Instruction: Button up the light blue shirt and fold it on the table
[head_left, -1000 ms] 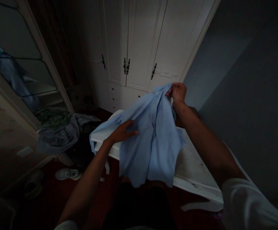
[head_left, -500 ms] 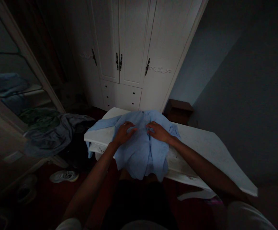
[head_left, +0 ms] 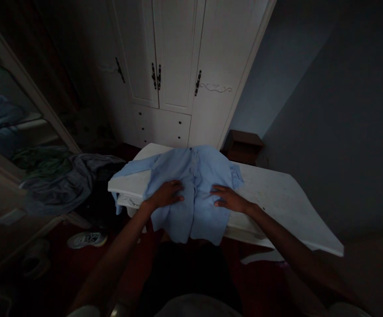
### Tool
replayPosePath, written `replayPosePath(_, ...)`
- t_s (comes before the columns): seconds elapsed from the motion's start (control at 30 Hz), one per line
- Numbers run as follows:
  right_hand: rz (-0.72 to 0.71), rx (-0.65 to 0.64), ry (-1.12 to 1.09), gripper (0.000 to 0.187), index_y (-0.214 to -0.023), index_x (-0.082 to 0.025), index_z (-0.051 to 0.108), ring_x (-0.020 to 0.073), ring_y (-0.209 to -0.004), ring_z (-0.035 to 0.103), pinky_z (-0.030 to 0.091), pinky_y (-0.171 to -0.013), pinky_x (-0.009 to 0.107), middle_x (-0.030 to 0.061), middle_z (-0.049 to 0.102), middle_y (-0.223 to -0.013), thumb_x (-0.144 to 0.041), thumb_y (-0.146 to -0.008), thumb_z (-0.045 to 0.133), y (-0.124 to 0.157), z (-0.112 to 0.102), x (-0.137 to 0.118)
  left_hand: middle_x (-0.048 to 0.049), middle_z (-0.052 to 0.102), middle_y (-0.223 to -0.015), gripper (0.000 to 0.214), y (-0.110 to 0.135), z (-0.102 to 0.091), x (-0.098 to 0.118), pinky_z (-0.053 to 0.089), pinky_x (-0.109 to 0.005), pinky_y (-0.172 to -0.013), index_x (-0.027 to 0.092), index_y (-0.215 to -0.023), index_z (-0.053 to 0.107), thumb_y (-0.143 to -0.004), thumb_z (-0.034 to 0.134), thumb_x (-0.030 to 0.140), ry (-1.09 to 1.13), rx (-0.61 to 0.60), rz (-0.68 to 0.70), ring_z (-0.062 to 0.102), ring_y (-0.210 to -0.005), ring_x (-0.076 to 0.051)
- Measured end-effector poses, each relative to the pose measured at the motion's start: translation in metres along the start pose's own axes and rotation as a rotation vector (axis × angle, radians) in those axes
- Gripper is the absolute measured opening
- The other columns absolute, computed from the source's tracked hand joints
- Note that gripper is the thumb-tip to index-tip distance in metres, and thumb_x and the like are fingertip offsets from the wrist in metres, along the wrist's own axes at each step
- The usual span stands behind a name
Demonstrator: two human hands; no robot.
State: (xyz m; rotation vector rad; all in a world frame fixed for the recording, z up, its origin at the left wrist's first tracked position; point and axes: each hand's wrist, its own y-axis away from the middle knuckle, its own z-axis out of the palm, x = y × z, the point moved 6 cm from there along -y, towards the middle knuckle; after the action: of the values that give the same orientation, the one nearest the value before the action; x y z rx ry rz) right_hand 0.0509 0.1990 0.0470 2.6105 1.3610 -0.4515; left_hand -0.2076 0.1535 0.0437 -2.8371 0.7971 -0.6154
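Dim light fills a bedroom where a tall white wardrobe with dark metal handles [head_left: 178,66] stands behind a long white-topped table [head_left: 277,193]. On the near left part of that table lies a light blue button-front shirt [head_left: 194,169], front side up, with its collar toward the wardrobe.

The left hand [head_left: 166,194] and the right hand [head_left: 229,199] rest palm down on the shirt's lower half, one on each side of the button line. They are apart, the fingers are spread flat, and they grip nothing.

As the work stands, the shirt is laid out and mostly flattened. No fold shows in it yet. Its hem hangs over the table's near edge, and one sleeve [head_left: 130,168] trails out to the left end and droops off the corner. The cloth looks rumpled around the hands.

To the left, a heap of grey and green clothes [head_left: 62,180] sits beside the table, with a pale sneaker [head_left: 87,239] on the dark red floor. A small brown wooden cabinet [head_left: 244,147] stands by the wall.
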Motion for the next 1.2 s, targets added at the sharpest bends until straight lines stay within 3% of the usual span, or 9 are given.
replayPosePath(0.13, 0.006, 0.058, 0.084, 0.021, -0.104, -0.020, 0.073, 0.0242, -0.123, 0.056, 0.042, -0.106, 0.041, 0.0119, 0.062, -0.130, -0.019, -0.088, 0.060, 0.001, -0.015, 0.011, -0.0111, 0.059, -0.132, 0.033, 0.006, -0.011, -0.022, 0.043, -0.042, -0.104, 0.023, -0.115, 0.068, -0.088, 0.060, 0.039, -0.009, 0.053, -0.034, 0.055, -0.123, -0.025)
replayPosePath(0.33, 0.128, 0.120, 0.303, 0.020, -0.089, -0.020, 0.075, 0.0220, -0.105, 0.064, 0.045, -0.095, 0.036, 0.0076, 0.072, -0.108, -0.014, -0.088, 0.056, -0.009, -0.045, 0.016, -0.0097, 0.060, -0.131, 0.025, 0.011, -0.029, -0.035, 0.046, -0.045, -0.099, 0.026, -0.107, 0.072, -0.084, 0.062, 0.026, -0.094, 0.104, -0.192, 0.060, -0.115, -0.028)
replayPosePath(0.47, 0.309, 0.159, 0.456, 0.026, -0.092, -0.015, 0.074, 0.0265, -0.097, 0.065, 0.046, -0.088, 0.038, 0.0146, 0.072, -0.101, -0.010, -0.088, 0.049, -0.013, -0.064, 0.013, -0.0143, 0.060, -0.128, 0.031, 0.010, -0.042, -0.015, 0.048, -0.049, -0.096, 0.020, -0.110, 0.070, -0.080, 0.061, 0.017, -0.199, 0.187, -0.305, 0.058, -0.114, -0.033)
replayPosePath(0.57, 0.292, 0.260, 0.474, 0.033, -0.104, -0.012, 0.072, 0.0307, -0.107, 0.060, 0.044, -0.092, 0.042, 0.0180, 0.067, -0.117, -0.005, -0.085, 0.046, -0.019, -0.068, -0.013, -0.0143, 0.060, -0.126, 0.038, 0.007, -0.051, 0.018, 0.049, -0.045, -0.095, 0.017, -0.116, 0.066, -0.081, 0.053, 0.010, -0.185, 0.287, -0.290, 0.058, -0.113, -0.030)
replayPosePath(0.67, 0.141, 0.366, 0.372, 0.036, -0.112, -0.015, 0.069, 0.0284, -0.114, 0.056, 0.041, -0.098, 0.040, 0.0145, 0.063, -0.124, -0.005, -0.086, 0.046, -0.024, -0.056, -0.057, -0.0113, 0.065, -0.112, 0.031, 0.005, -0.047, 0.042, 0.050, -0.041, -0.091, 0.018, -0.111, 0.066, -0.084, 0.052, 0.015, -0.081, 0.332, -0.270, 0.061, -0.104, -0.027)
replayPosePath(0.73, 0.062, 0.355, 0.249, 0.031, -0.108, -0.018, 0.070, 0.0245, -0.105, 0.060, 0.043, -0.095, 0.037, 0.0113, 0.068, -0.111, -0.011, -0.089, 0.046, -0.029, -0.038, -0.084, -0.0086, 0.068, -0.101, 0.024, 0.005, -0.034, 0.045, 0.052, -0.038, -0.087, 0.019, -0.103, 0.068, -0.085, 0.052, 0.019, 0.008, 0.295, -0.282, 0.063, -0.095, -0.024)
replayPosePath(0.83, 0.092, 0.275, 0.077, 0.020, -0.101, -0.021, 0.069, 0.0209, -0.087, 0.065, 0.048, -0.081, 0.032, 0.0066, 0.071, -0.094, -0.025, -0.092, 0.051, -0.038, -0.007, -0.108, -0.0070, 0.070, -0.095, 0.022, 0.006, -0.008, 0.042, 0.052, -0.036, -0.084, 0.019, -0.097, 0.069, -0.082, 0.053, 0.015, 0.110, 0.244, -0.275, 0.065, -0.091, -0.022)
replayPosePath(1.03, 0.244, 0.336, -0.126, 0.012, -0.085, -0.020, 0.067, 0.0187, -0.076, 0.065, 0.047, -0.071, 0.028, 0.0044, 0.070, -0.081, -0.029, -0.087, 0.059, -0.045, 0.027, -0.100, -0.0074, 0.072, -0.096, 0.023, 0.013, 0.012, 0.034, 0.048, -0.039, -0.090, 0.018, -0.095, 0.069, -0.078, 0.055, 0.012, 0.146, 0.317, -0.222, 0.064, -0.096, -0.024)
replayPosePath(1.2, 0.222, 0.478, -0.548, 0.022, -0.076, -0.022, 0.068, 0.0156, -0.061, 0.060, 0.044, -0.059, 0.026, -0.0003, 0.065, -0.067, -0.034, -0.088, 0.054, -0.039, 0.032, -0.084, -0.0072, 0.069, -0.111, 0.034, 0.020, 0.009, 0.041, 0.047, -0.040, -0.094, 0.022, -0.116, 0.063, -0.083, 0.062, 0.030, 0.242, 0.337, -0.182, 0.063, -0.105, -0.023)
